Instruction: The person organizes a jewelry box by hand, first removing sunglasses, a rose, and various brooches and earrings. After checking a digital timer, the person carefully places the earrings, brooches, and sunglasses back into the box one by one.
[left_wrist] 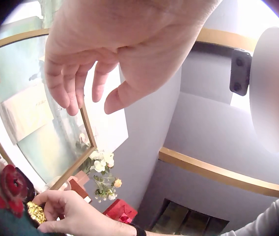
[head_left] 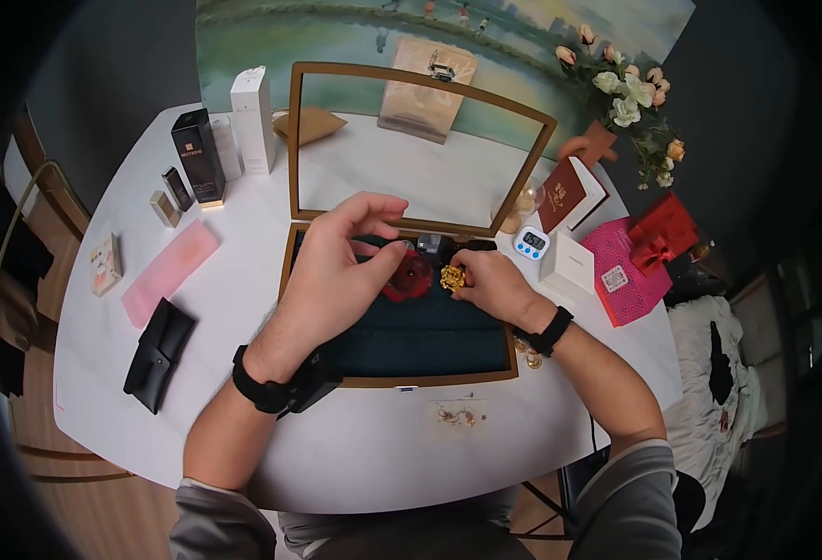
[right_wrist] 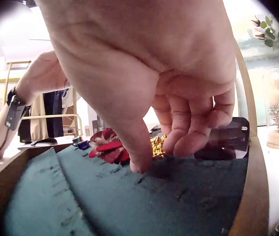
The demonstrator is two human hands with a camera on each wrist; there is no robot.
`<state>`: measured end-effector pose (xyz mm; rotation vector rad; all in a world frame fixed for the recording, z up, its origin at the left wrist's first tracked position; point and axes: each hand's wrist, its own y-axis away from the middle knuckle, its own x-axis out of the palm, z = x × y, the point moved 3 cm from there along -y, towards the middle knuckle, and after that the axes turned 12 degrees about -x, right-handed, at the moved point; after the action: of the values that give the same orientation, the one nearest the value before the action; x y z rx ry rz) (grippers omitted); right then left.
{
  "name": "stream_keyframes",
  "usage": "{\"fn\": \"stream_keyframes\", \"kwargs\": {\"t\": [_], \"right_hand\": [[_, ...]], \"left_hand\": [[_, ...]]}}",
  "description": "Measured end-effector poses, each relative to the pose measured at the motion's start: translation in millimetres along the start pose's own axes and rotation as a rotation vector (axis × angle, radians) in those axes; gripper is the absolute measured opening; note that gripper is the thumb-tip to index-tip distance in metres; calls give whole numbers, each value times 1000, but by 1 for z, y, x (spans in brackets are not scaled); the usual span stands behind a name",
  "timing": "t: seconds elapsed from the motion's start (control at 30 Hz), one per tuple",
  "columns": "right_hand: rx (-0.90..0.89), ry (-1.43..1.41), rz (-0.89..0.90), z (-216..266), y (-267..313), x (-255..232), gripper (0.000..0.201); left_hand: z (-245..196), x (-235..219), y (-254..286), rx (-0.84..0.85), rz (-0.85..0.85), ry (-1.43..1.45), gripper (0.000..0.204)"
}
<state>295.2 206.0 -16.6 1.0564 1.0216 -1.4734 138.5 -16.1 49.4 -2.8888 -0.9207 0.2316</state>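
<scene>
In the head view, a wooden case (head_left: 467, 378) is sitting on a white desk (head_left: 355, 457), its long axis running left to right near the desk's front edge and its glazed lid (head_left: 295, 140) standing up from its back edge. The right hand (head_left: 502, 287) is pinching a gold ornament (head_left: 453, 278) near the case's back right corner; the ornament is showing as a rounded lump, its long axis too unclear to tell. Just left of it, a red flower (head_left: 409, 277) is pointing its dark centre upward. The left hand (head_left: 345, 257) is hanging above the case, fingers loosely bent. In the left wrist view, that hand is holding nothing, while the ornament is lying between the right hand's thumb and fingers. In the right wrist view, the thumb is reaching down to the green lining (right_wrist: 129, 191), with dark lenses (right_wrist: 228, 142) lying by the case's edge beyond the fingers.
</scene>
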Motion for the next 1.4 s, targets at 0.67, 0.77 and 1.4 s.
{"fn": "stream_keyframes", "kwargs": {"t": [0.67,0.77,1.4], "right_hand": [[179,161,-214,-32,72,-104,23],[230,167,-102,-40,99,-89,21],[201,-72,-19,-69,105,-14,12]], "left_hand": [[0,7,2,-4,24,-167,35],[4,13,2,-21,56,-251,32],[4,30,11,34,100,-400,30]]}}
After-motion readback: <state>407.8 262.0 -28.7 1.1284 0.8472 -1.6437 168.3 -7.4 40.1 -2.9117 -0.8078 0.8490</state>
